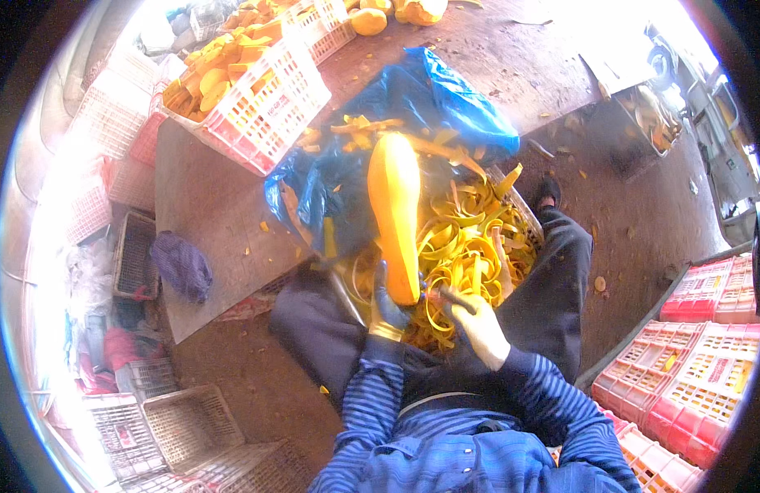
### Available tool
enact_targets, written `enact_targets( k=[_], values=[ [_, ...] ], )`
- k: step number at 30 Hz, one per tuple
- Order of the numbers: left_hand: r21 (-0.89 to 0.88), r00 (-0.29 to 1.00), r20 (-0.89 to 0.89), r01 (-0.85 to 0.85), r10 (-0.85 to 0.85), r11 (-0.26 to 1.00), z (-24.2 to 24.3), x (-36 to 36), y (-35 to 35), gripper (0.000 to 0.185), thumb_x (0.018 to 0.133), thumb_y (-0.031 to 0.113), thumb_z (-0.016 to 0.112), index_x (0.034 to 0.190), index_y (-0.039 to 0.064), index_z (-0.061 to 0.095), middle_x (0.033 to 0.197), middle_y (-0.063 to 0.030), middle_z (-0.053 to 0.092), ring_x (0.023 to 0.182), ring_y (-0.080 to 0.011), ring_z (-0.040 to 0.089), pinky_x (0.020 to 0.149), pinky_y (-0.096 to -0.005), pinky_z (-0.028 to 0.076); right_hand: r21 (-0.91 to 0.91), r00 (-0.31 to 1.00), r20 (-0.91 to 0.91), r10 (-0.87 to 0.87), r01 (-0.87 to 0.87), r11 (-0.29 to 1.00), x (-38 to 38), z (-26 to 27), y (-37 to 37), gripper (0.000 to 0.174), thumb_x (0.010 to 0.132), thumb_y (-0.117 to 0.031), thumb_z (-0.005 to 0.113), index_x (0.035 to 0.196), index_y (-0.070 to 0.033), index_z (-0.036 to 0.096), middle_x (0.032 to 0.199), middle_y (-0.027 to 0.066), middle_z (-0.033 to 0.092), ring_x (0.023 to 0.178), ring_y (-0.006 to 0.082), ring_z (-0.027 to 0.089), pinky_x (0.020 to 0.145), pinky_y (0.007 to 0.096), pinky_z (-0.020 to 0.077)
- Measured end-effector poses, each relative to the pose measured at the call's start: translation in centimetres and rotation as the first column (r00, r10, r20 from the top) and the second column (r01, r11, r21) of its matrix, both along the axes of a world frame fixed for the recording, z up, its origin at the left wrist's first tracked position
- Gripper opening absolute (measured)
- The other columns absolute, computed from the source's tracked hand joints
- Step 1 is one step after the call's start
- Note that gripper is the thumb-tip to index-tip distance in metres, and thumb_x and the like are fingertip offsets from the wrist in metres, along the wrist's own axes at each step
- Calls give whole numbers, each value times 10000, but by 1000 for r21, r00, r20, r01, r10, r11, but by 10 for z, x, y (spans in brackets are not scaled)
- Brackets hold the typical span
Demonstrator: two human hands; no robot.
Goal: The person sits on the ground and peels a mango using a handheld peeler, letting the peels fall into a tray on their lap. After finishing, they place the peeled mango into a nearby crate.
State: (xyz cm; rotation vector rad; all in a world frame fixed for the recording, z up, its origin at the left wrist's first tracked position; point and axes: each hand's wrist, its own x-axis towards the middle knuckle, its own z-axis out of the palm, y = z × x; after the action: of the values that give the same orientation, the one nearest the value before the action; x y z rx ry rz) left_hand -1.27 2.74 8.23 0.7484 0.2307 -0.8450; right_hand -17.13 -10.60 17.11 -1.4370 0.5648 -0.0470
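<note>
A long, peeled orange squash stands out from my lap, its narrow end held in my left hand, which wears a dark-coated glove. My right hand, in a pale glove, is closed on the dark handle of a tool, likely a peeler, just right of the squash's narrow end; its head is blurred. Between my knees, a container is heaped with curled yellow-green peelings. Beyond it a blue plastic sheet lies on the table, with orange scraps on it.
A white and red crate of cut squash pieces stands on the wooden table at upper left, with whole peeled squash beyond. A purple cloth lies at the table's left edge. Stacked red-and-white crates stand at right, empty crates at lower left.
</note>
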Motion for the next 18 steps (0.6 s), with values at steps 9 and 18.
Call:
enact_targets(
  k=[9,18],
  values=[
    [310,970,229,3,-78,951,55,-11,12,620,992,620,575,1282,73,621,1037,-88,696,866,-222,695,699,-356,588,428,951,-111,-290,309,849,71,11,-11,540,1027,-251,626,1534,-111,503,694,-46,528,503,65,440,442,224,382],
    [-265,914,-401,-49,-63,963,24,-33,9,652,960,559,648,1418,102,567,1292,-142,675,1120,-307,666,914,-462,582,506,889,-56,-455,418,754,76,-15,-2,530,1062,-229,578,1558,-87,457,818,-44,546,514,46,391,471,209,351]
  ],
)
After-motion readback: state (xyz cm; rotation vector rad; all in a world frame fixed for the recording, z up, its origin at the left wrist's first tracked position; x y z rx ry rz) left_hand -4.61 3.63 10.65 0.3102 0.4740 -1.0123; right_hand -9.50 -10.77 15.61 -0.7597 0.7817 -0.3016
